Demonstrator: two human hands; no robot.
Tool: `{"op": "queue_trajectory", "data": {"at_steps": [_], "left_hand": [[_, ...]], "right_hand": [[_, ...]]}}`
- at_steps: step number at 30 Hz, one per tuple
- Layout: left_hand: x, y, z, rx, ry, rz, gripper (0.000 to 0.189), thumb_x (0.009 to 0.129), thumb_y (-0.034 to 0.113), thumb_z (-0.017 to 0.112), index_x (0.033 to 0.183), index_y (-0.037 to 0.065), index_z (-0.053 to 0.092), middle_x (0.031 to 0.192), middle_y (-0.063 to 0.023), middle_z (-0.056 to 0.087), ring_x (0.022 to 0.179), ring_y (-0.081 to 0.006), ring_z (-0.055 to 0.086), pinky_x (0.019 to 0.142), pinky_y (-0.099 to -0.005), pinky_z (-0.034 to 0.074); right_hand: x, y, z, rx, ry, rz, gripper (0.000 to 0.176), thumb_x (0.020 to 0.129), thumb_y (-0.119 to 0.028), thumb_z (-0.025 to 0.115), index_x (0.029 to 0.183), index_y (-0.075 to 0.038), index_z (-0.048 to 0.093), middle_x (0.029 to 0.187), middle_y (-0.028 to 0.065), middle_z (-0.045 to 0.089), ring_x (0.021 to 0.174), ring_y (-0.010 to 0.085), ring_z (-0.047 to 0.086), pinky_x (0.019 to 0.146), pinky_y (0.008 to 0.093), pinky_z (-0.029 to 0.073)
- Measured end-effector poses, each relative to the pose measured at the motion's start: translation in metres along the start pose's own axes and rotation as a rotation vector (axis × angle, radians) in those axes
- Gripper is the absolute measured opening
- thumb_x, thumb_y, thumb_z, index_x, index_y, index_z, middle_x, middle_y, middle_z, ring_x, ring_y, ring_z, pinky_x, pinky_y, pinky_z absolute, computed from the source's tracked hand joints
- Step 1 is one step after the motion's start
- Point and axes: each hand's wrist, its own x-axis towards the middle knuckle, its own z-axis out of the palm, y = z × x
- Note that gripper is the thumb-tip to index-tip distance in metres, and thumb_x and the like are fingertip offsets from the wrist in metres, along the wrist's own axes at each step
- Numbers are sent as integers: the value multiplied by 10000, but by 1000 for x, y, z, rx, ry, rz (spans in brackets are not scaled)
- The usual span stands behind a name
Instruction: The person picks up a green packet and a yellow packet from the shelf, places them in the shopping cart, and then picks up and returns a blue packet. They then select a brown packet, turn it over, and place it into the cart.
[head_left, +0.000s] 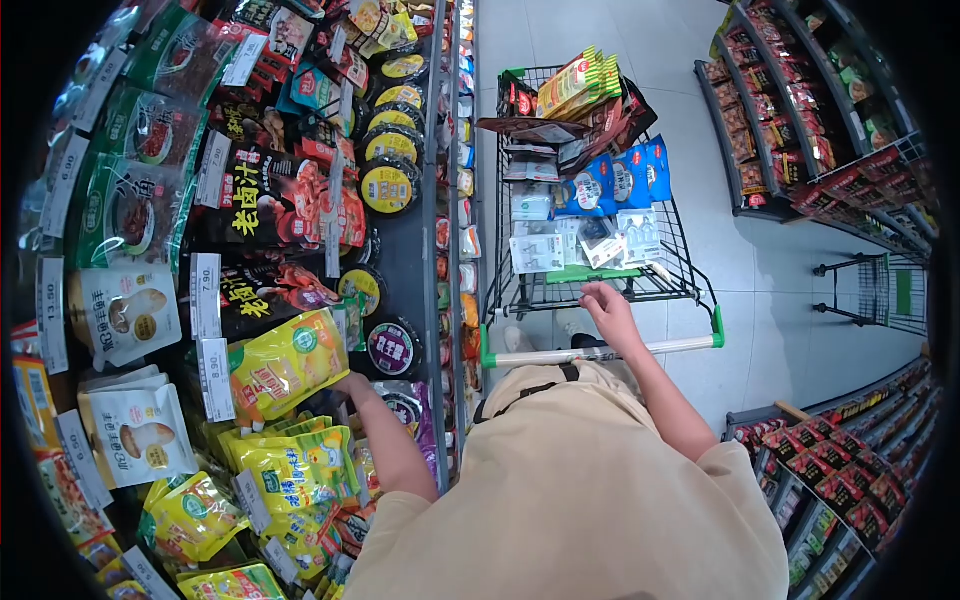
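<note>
My left hand [345, 388] reaches into the shelf on my left and grips the lower edge of a yellow snack bag [285, 365] that hangs among other yellow bags [290, 465]. My right hand [605, 305] hovers over the near end of the shopping cart [705, 325], just beyond its handle bar [600, 350]; its fingers are loosely curled with nothing in them. The cart is filled with blue packets [610, 180], white packets [535, 250] and green-and-yellow bags [580, 85].
The shelf rack on my left carries dark sauce packs [270, 200], round tubs [388, 185], white bags [125, 310] and price tags [205, 295]. Low shelves of red packs [830, 480] stand at right, more shelving [800, 110] at the far right. A second cart [885, 290] stands beyond the tiled aisle floor [770, 300].
</note>
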Motion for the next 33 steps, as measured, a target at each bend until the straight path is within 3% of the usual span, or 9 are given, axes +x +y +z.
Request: {"op": "queue_trajectory", "data": {"at_steps": [6,9,14,16,17,20,25,30,33], "left_hand": [[-64,18,28,11,163,-48,459,938,40,587,1364,11,420,1344,-145,490,1139,-268,548,897,-418,529],[-93,-15,29,10,-14,-124,630,927,95,585,1473,13,283,1411,-168,440,1212,-289,511,973,-424,507],[-206,19,85,137,-719,-377,564,1022,326,530,1470,31,357,1408,-148,467,1273,-282,508,987,-393,492],[-242,37,111,366,-987,-417,494,1025,286,523,1433,22,433,1350,-147,540,1203,-218,554,966,-350,498],[-258,32,115,419,-1118,-350,453,1025,271,522,1396,14,482,1337,-126,556,1166,-181,563,949,-333,496],[-291,42,121,975,-1277,474,353,951,247,602,1259,76,624,1417,-107,522,1166,-302,581,958,-392,483],[-297,40,124,998,-1204,479,299,919,222,609,1173,74,664,1443,-84,495,1158,-337,571,959,-419,481],[-296,38,123,984,-1163,442,284,921,213,599,1154,67,667,1442,-70,498,1143,-326,583,940,-422,489],[-298,42,125,1009,-1169,473,266,919,211,604,1121,52,671,1427,-82,510,1131,-326,592,926,-426,493]], "right_hand": [[7,7,-9,24,119,-74,203,952,-91,552,1115,12,615,929,135,727,858,203,708,765,325,534],[9,1,-21,-104,144,-50,203,947,-87,546,1105,19,618,920,150,720,841,230,708,757,333,535],[11,22,-25,-236,111,-53,213,925,-82,541,1085,27,630,931,199,701,868,345,687,786,400,535],[11,21,-24,-432,30,-138,218,903,-82,551,1073,23,637,952,214,694,903,383,665,810,446,523],[11,15,-23,-459,3,-126,222,889,-103,563,1051,23,647,962,218,689,913,392,654,821,465,514],[19,16,-23,-493,-28,-100,222,892,-122,566,1041,18,652,952,214,691,912,389,654,815,470,513],[60,40,-30,-329,-11,46,263,890,-131,576,1095,14,651,917,212,705,879,367,685,820,414,530],[146,109,-39,-270,156,-73,356,867,-132,610,1187,24,599,1001,201,690,861,314,685,765,396,540],[199,114,-50,49,170,275,467,857,-172,664,1275,-7,536,1161,136,619,945,244,629,649,370,562]]}}
